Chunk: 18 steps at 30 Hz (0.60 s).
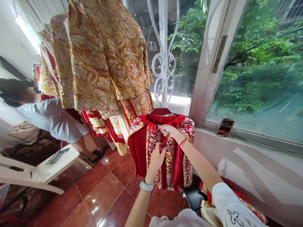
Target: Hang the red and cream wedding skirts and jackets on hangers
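Right hand (170, 130): is bending its fingers at the front of the skirt's waistband, just above the left hand; a firm grip is not showing clearly.
Left hand (155, 157): is curling its fingers before the embroidered front, near the right hand; whether it is clamping anything, cannot tell.
Red cord (165, 142): is apparently running between the hands, likely being steadied from both ends.
Skirt (138, 151): is hanging directly behind both hands, waistband uppermost.
Hanger (162, 111): is carrying the waistband, presumably letting the pleats drop straight and leaving both hands free.
Gold jackets (92, 63): are hanging above and left of the skirt, probably so the hems are clearing the floor (104, 195).
White chair (68, 154): is standing well apart at left, supporting a phone (57, 156).
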Each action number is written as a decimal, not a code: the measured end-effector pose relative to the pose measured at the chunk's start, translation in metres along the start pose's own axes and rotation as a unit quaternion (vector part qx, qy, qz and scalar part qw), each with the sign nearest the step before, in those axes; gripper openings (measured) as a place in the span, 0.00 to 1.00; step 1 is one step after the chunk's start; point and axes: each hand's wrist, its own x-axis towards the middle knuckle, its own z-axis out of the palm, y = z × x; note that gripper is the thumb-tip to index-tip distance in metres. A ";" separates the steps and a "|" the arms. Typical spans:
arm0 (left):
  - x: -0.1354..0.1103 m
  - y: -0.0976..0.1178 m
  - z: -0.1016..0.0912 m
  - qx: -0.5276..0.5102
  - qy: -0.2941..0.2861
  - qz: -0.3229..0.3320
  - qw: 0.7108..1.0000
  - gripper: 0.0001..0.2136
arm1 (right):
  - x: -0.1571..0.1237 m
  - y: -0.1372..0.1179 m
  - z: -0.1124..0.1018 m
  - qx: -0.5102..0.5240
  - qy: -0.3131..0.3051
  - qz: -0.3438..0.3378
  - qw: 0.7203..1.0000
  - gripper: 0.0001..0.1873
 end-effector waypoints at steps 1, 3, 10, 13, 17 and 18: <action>0.006 0.002 -0.001 0.003 0.009 0.026 1.000 0.18 | 0.001 0.001 -0.001 0.000 0.004 -0.002 1.000 0.16; 0.018 0.005 0.004 -0.042 0.019 0.062 0.997 0.24 | 0.004 0.004 -0.001 0.007 0.018 -0.006 1.000 0.17; 0.031 0.013 0.018 -0.059 0.040 0.020 0.997 0.11 | 0.004 0.010 -0.001 0.021 0.064 -0.035 0.997 0.15; 0.032 0.023 -0.005 0.115 0.018 0.024 0.993 0.08 | -0.005 0.008 -0.004 0.018 0.068 -0.030 0.997 0.12; 0.038 0.036 -0.030 0.176 0.001 0.035 0.984 0.10 | -0.020 0.006 -0.007 -0.003 0.032 -0.037 0.999 0.11; 0.040 0.038 -0.032 0.159 -0.007 0.040 0.986 0.10 | -0.023 0.005 -0.008 -0.018 0.014 -0.049 0.999 0.11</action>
